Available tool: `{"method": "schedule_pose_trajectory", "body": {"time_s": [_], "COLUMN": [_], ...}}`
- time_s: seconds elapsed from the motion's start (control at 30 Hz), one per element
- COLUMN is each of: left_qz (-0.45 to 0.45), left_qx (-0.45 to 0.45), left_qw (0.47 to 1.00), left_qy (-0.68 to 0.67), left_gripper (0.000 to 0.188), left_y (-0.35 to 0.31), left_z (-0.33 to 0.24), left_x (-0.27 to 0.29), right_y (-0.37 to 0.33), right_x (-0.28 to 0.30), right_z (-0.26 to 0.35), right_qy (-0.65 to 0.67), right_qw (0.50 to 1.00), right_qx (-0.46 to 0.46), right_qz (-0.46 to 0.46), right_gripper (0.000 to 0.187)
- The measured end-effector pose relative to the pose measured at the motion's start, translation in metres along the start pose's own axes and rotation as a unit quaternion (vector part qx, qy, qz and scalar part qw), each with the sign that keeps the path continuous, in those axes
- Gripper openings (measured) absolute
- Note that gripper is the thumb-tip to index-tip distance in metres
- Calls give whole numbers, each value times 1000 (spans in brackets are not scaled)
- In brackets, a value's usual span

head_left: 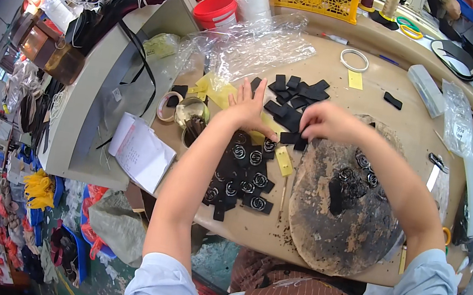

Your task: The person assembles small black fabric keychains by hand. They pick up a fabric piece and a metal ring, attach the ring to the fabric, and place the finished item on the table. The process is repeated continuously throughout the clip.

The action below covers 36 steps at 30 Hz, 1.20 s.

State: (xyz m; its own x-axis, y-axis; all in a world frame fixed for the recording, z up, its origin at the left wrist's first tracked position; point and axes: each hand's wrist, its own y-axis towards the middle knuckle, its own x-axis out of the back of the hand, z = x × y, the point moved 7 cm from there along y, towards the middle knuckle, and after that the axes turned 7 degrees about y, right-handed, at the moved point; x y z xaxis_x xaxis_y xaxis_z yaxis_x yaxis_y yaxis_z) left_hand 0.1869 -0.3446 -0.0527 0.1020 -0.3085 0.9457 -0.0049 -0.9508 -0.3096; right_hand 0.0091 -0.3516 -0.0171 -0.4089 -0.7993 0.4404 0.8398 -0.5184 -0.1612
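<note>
Presently, a black strip (pixel 289 139) is pinched by the right hand (pixel 323 123) at the far-left edge of the round board (pixel 330 244), left hand (pixel 245 111) spread wide; coil-topped strips (pixel 243 172) toward the table's near edge (pixel 253 233) could be scattered if brushed by the left forearm (pixel 185 186)

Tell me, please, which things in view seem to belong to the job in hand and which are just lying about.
Likely in use:
- plain black strips, one by the right hand
- black strips with silvery spirals, near the left hand
- worn round board

Probably lying about:
- red bucket
- yellow plastic basket
- notepad
- green-and-yellow scissors
</note>
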Motion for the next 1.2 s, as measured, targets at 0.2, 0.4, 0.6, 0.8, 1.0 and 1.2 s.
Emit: {"method": "schedule_pose_trajectory", "body": {"time_s": [0.2,0.4,0.6,0.8,1.0,1.2], "left_qz": [-46,-181,-199,-72,-244,-214], "left_qx": [-88,-169,-190,-158,-202,-235], "left_qw": [995,968,930,827,878,888], "left_qy": [17,-27,-243,-534,-359,-333], "left_gripper": [145,99,57,42,56,42], "left_y": [28,31,17,-44,-146,-175], "left_z": [-48,-77,-107,-154,-188,-164], "left_x": [5,7,1,-18,-22,-15], "right_y": [32,48,7,-73,-157,-189], "right_x": [75,74,62,39,-9,-1], "right_z": [-52,-53,-61,-35,8,28], "right_qy": [-256,-248,-81,-59,-165,-182], "right_qw": [958,960,994,997,983,977], "right_qx": [-104,-129,-76,31,68,97], "right_qz": [-70,-10,10,-27,-36,47], "right_gripper": [106,91,45,33,64,70]}}
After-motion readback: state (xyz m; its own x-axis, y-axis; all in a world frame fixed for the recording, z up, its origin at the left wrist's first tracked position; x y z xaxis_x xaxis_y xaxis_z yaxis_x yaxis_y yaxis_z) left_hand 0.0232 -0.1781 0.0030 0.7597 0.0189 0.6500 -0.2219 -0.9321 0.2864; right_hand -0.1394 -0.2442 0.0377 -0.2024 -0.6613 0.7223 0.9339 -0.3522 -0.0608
